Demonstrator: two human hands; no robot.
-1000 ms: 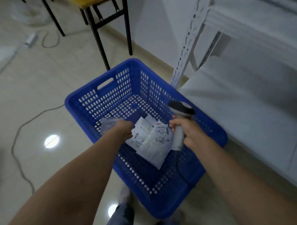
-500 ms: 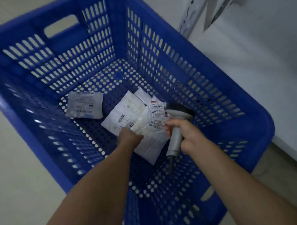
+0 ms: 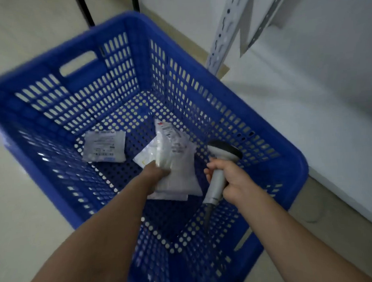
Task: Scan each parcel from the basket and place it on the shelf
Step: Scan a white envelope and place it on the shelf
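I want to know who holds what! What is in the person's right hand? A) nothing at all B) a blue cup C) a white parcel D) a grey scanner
D: the right hand is wrapped round the handle of the grey scanner, above the blue basket, while the left hand grips a white parcel.

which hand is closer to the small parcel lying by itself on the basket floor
Left. The left hand, gripping other parcels, sits just right of the lone parcel. The right hand holds the scanner farther right, beyond those parcels.
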